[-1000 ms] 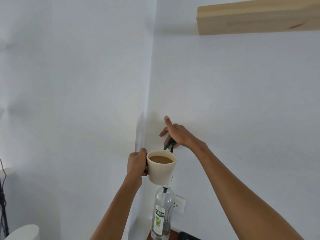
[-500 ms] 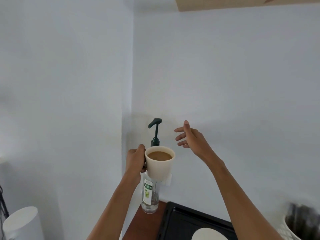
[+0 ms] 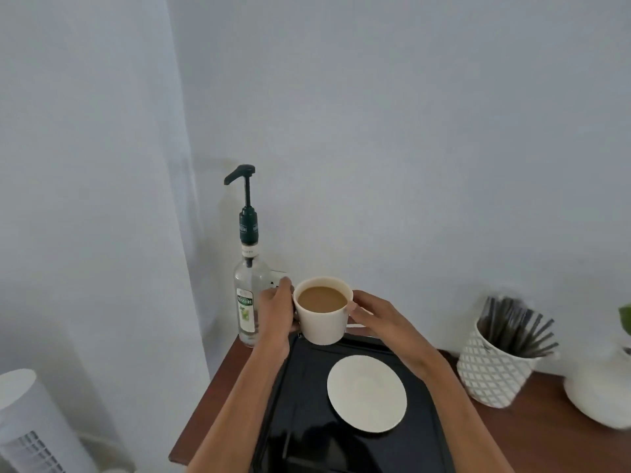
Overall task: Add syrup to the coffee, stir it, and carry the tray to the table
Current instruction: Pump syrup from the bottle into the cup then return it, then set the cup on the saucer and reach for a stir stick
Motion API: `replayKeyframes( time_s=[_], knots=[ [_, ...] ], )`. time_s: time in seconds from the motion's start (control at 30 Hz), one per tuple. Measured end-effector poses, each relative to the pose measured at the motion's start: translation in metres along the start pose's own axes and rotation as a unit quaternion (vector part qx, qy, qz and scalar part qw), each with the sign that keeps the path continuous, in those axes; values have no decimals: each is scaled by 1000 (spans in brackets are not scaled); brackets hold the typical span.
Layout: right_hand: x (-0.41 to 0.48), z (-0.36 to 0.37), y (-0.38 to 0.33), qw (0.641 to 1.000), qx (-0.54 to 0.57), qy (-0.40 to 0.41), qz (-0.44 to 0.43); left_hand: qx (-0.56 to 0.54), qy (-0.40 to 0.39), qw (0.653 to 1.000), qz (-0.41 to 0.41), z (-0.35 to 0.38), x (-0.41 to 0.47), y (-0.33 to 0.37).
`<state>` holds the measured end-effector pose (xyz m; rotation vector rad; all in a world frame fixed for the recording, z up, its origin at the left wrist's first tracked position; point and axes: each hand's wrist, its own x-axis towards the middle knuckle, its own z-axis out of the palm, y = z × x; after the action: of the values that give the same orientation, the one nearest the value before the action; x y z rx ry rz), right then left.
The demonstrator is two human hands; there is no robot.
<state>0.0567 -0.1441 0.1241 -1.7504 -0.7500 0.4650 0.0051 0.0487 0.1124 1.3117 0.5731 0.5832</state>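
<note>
Both hands, left (image 3: 276, 314) and right (image 3: 374, 317), clasp the cup (image 3: 322, 317) above the tray (image 3: 307, 404); judged next: saucer (image 3: 367, 392) below, then stirring.

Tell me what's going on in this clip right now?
A person holds a cream cup of milky coffee in both hands, left hand at the handle side, right hand on the other. The cup hovers over the black tray, above an empty saucer. The syrup pump bottle stands untouched beside them.
</note>
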Motion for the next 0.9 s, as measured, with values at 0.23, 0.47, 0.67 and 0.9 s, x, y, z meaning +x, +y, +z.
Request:
replayKeyframes(
  time_s=[0.23,0.47,0.67,0.9],
  knots=[
    [-32,-18,45,1000,-12,19,17,41,-30,999,-16,32,-17,-46],
    [-45,-25,89,996,-52,62,33,59,-60,996,-32,52,-27,-95],
    [-50,-24,123,993,-67,81,63,95,-96,990,-44,52,-24,-131],
    [-49,-21,141,990,-67,86,89,134,-113,981,-79,52,-18,-152]
  ],
)
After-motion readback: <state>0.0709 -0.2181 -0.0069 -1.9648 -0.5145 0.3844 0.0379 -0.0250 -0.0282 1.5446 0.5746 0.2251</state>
